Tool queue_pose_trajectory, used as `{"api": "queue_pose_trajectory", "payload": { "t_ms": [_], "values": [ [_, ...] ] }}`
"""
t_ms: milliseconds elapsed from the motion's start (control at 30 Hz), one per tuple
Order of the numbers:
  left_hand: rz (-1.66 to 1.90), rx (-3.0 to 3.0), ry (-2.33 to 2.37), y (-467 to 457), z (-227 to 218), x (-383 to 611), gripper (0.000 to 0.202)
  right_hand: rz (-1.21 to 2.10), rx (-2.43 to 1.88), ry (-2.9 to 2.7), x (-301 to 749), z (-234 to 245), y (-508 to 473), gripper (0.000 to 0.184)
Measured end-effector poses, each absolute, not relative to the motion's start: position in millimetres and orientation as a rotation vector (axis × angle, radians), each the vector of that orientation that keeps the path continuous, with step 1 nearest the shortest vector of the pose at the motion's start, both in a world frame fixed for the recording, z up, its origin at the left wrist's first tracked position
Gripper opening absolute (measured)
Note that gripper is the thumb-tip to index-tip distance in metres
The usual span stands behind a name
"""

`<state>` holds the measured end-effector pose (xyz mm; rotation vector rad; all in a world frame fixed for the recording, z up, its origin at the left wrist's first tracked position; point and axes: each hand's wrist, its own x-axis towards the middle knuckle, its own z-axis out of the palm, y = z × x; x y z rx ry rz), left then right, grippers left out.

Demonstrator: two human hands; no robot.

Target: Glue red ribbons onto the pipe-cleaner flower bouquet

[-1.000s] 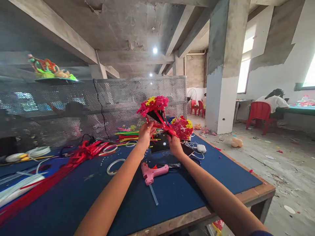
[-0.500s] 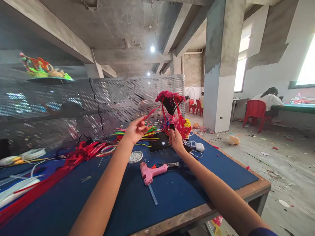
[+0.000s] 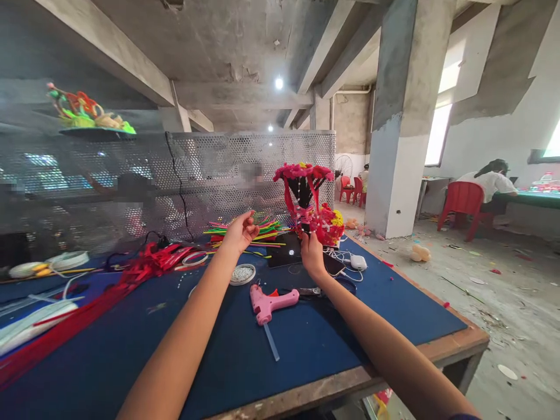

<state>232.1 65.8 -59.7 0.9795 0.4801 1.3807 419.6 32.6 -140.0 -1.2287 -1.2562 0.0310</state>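
Observation:
My right hand (image 3: 312, 254) is closed around the dark stem of a bouquet of pink and red fuzzy pipe-cleaner flowers (image 3: 301, 171). The bouquet stands upright, with red ribbons (image 3: 288, 198) hanging at its sides and a pink tie round its narrow part. To its left, my left hand (image 3: 242, 231) is raised with loosely curled fingers somewhat apart and nothing visible in them. Beyond it lies a pile of coloured pipe cleaners (image 3: 266, 230). Below the hands rests a pink glue gun (image 3: 273, 301) with a clear glue stick in it, near a dish of white beads (image 3: 242, 274).
Red ribbons (image 3: 153, 262) trail along the table's left side. Behind the bouquet are red and yellow flowers (image 3: 330, 224); a white charger (image 3: 358, 262) with cables lies to the right. A perforated metal screen (image 3: 210, 169) borders the back. A person (image 3: 492, 181) sits far right.
My left hand has let go of the red ribbon, which now hangs beside the bouquet. The bouquet has turned in my right hand. The view has shifted slightly.

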Motion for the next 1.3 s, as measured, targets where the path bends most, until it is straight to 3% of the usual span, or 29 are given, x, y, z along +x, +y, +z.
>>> {"api": "queue_pose_trajectory", "payload": {
  "t_ms": [333,700,1067,1300],
  "values": [
    [1.104,1.443,0.344,34.4,-64.6,267.7,0.034,-0.027,-1.327,-1.398,412.2,-159.1,40.1,0.018],
    [0.967,1.195,0.170,23.9,-48.9,261.9,0.028,-0.104,-1.339,-1.405,420.3,-152.3,39.4,0.023],
    [1.069,1.305,0.679,49.9,-53.2,240.1,0.023,-0.185,-1.296,-1.495,432.9,-160.0,44.6,0.023],
    [1.577,1.448,0.894,54.2,-32.5,208.9,0.038,-0.271,-1.174,-1.516,441.5,-155.7,44.8,0.028]
  ]
}}
